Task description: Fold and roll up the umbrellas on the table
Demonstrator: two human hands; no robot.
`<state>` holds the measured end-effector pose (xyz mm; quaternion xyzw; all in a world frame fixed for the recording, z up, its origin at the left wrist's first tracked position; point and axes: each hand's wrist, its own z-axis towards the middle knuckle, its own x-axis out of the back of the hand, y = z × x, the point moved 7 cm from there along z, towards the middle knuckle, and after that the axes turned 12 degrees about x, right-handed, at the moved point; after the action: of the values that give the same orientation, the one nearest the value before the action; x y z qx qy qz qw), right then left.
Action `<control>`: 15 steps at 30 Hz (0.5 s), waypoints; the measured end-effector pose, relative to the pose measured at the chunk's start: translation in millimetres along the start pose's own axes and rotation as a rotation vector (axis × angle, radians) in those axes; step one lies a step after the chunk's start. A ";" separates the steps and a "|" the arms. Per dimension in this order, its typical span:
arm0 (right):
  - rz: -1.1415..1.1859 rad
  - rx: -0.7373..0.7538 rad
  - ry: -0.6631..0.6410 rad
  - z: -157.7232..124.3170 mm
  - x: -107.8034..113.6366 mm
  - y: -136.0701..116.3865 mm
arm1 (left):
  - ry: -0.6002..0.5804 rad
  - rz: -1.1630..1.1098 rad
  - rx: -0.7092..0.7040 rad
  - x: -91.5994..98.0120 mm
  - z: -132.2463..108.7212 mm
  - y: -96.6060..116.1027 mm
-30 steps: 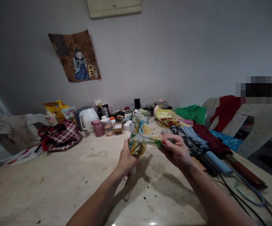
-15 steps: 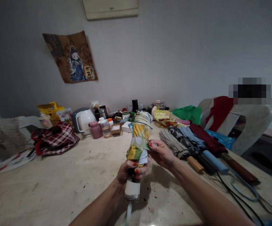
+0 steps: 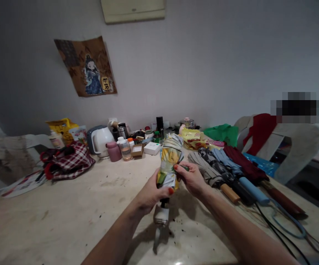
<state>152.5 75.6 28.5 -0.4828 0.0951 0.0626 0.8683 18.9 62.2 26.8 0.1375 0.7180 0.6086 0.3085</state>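
A folded umbrella (image 3: 172, 151) with yellow, green and white patterned cloth is held above the table, its white handle (image 3: 161, 215) and wrist strap pointing toward me. My left hand (image 3: 153, 191) is closed around the lower end of the cloth, thumb on top, just above the handle. With thumb and fingers pinched, my right hand (image 3: 191, 176) holds the umbrella's closing strap at the right side of the cloth. A dark green bit of the strap sticks out past those fingers.
Several folded umbrellas (image 3: 220, 173) lie side by side at the right. Along the back stand a white kettle (image 3: 102, 141), a pink bottle (image 3: 113, 151), a white box (image 3: 152, 148) and snack bags (image 3: 191, 138). A checked bag (image 3: 72, 162) lies left. A person (image 3: 264, 130) is at the far right.
My left hand has shifted up from the handle's neck onto the cloth. The umbrella has moved slightly right, and my right hand has drawn the strap across the cloth.
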 end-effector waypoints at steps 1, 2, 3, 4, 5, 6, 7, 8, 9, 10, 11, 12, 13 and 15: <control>-0.089 0.025 -0.030 -1.2 -3.0 -2.2 | 0.062 0.058 -0.014 1.2 0.0 0.5; -0.174 0.058 -0.059 -2.5 -6.4 -5.0 | 0.116 0.111 -0.023 2.6 0.0 1.0; -0.246 0.099 -0.084 -3.8 -10.1 -8.5 | 0.150 0.149 -0.026 3.7 0.0 1.4; -0.302 0.145 -0.109 -5.1 -14.1 -12.2 | 0.166 0.172 -0.033 4.7 0.2 2.2; -0.339 0.189 -0.129 -6.4 -17.9 -15.7 | 0.163 0.180 -0.040 5.4 0.5 3.2; -0.356 0.222 -0.144 -7.6 -21.1 -18.3 | 0.157 0.175 -0.046 6.5 0.9 4.1; -0.355 0.238 -0.150 -8.6 -23.2 -19.6 | 0.156 0.157 -0.053 8.2 1.2 4.9; -0.348 0.235 -0.158 -9.4 -24.8 -19.5 | 0.170 0.135 -0.068 10.6 1.3 6.0; -0.337 0.216 -0.170 -10.2 -26.2 -18.1 | 0.193 0.119 -0.097 13.0 0.8 7.6; -0.322 0.191 -0.183 -11.0 -27.3 -16.2 | 0.219 0.113 -0.139 14.6 -0.2 9.7; -0.307 0.162 -0.195 -11.7 -28.1 -14.0 | 0.249 0.128 -0.193 15.2 -1.9 12.4; -0.293 0.137 -0.205 -12.4 -28.8 -12.1 | 0.290 0.165 -0.265 15.3 -4.9 16.1; -0.282 0.118 -0.212 -13.1 -29.2 -10.5 | 0.340 0.223 -0.348 14.7 -9.1 20.7; -0.274 0.103 -0.214 -13.9 -29.5 -9.3 | 0.439 0.359 -0.506 12.3 -18.7 29.7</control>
<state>124.2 58.4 35.6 -0.4366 -0.0613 -0.0103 0.8975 -7.3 61.0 53.2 0.0469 0.5585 0.8260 0.0597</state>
